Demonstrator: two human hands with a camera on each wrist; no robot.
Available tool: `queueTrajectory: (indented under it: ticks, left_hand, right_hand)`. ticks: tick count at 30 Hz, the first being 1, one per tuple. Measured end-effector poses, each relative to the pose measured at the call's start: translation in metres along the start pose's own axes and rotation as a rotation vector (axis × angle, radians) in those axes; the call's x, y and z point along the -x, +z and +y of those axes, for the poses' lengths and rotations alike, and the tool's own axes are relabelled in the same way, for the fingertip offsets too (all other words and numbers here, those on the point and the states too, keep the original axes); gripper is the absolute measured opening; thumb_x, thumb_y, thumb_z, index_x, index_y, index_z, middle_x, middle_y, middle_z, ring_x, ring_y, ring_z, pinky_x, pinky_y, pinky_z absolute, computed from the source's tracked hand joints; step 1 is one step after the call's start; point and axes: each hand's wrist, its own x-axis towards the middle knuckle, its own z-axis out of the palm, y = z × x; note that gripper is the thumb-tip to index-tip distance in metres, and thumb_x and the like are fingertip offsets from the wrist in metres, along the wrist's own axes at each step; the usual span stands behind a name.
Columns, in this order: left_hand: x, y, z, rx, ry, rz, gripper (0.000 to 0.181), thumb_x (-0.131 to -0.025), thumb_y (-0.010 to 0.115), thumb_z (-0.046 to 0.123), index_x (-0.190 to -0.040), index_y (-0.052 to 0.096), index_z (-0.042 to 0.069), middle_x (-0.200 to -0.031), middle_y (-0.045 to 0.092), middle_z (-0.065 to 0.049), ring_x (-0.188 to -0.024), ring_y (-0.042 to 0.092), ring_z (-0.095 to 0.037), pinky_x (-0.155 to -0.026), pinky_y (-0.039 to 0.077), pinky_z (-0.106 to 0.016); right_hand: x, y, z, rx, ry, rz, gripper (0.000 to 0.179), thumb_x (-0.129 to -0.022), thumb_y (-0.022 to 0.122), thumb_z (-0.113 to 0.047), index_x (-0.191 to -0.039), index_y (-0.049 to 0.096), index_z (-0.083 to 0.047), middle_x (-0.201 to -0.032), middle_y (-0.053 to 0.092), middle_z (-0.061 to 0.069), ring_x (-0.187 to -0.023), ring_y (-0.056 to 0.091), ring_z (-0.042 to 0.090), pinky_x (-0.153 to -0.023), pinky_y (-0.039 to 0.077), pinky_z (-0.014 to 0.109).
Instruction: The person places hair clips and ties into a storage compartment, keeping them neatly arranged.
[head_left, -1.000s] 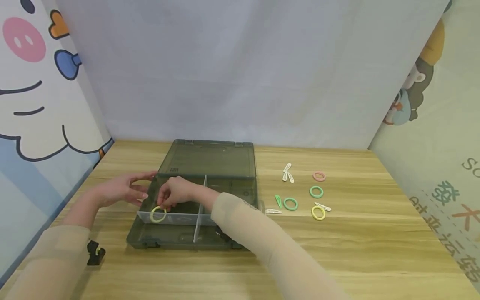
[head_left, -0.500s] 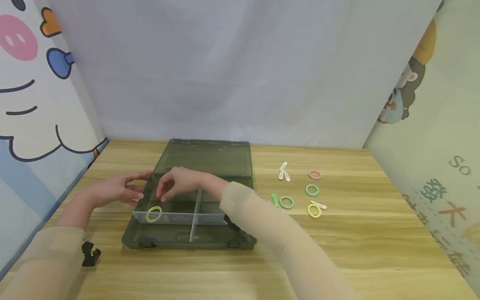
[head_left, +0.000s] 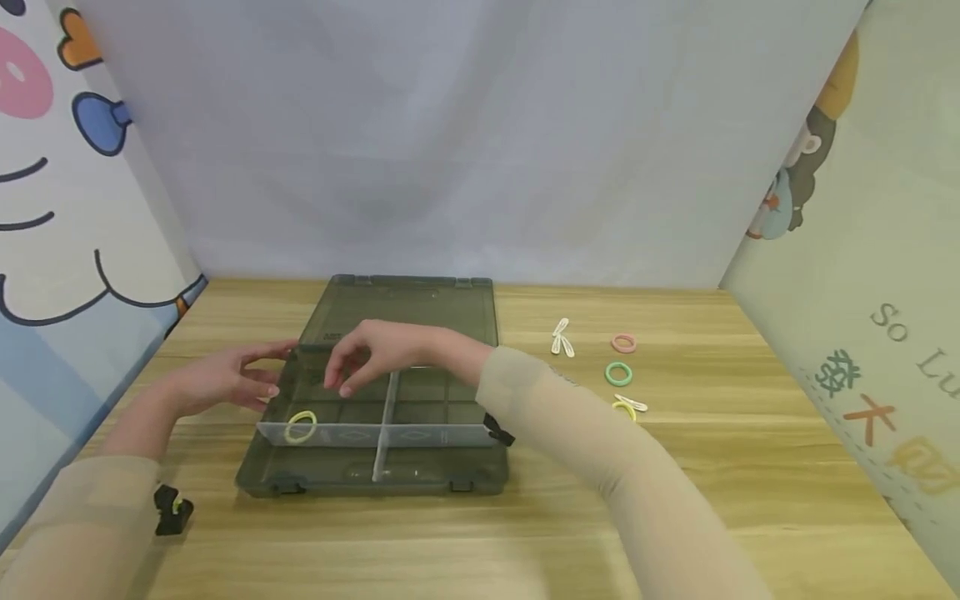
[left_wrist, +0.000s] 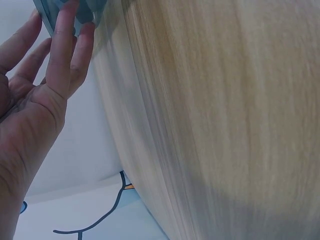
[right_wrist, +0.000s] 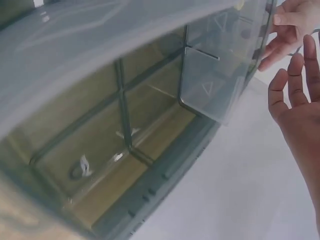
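My left hand rests its extended fingers against the left side of a grey translucent divider box; in the left wrist view the fingertips are right at its corner. Over the left rear compartment hovers my right hand, fingers loosely bent with nothing between them. A yellow hair tie stands tilted at the long clear divider, in the front left part of that compartment. In the right wrist view, my right hand has relaxed fingers above the box's compartments.
The box's lid lies folded back. To the right are white snap hair clips, a pink hair tie, a green hair tie and another yellow one, partly behind the right sleeve. Curtains surround the table.
My right hand has let go of the yellow hair tie and moved up and to the right. Its sleeve now covers some clips and a green hair tie. The left hand stays at the box.
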Motion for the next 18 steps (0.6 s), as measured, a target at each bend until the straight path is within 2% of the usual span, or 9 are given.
queueTrajectory:
  ticks: [4, 9, 18]
  left_hand:
    - [0.002, 0.001, 0.001, -0.005, -0.001, 0.003, 0.082, -0.091, 0.062, 0.015, -0.153, 0.009, 0.013, -0.156, -0.002, -0.023, -0.134, 0.020, -0.053, -0.089, 0.051, -0.047]
    - [0.004, 0.001, 0.002, -0.001, 0.010, 0.011, 0.082, -0.090, 0.063, 0.014, -0.153, 0.010, 0.012, -0.156, -0.001, -0.024, -0.134, 0.019, -0.054, -0.089, 0.052, -0.047]
    - [0.002, 0.001, 0.001, -0.019, 0.025, 0.011, 0.082, -0.090, 0.063, 0.013, -0.153, 0.010, 0.010, -0.156, -0.001, -0.024, -0.132, 0.023, -0.054, -0.088, 0.052, -0.044]
  right_hand:
    - [0.013, -0.005, -0.003, 0.023, -0.033, -0.009, 0.025, -0.086, 0.069, -0.015, -0.109, 0.068, -0.007, -0.103, 0.067, -0.002, -0.089, 0.060, 0.016, -0.080, 0.051, 0.025]
    - [0.034, -0.012, -0.006, 0.044, -0.017, -0.003, 0.022, -0.087, 0.069, -0.018, -0.108, 0.069, -0.012, -0.108, 0.066, 0.001, -0.090, 0.059, 0.013, -0.079, 0.051, 0.027]
    - [0.085, -0.024, -0.006, 0.059, 0.021, 0.075, 0.021, -0.085, 0.072, -0.018, -0.105, 0.070, -0.013, -0.106, 0.066, 0.003, -0.088, 0.054, 0.013, -0.077, 0.050, 0.033]
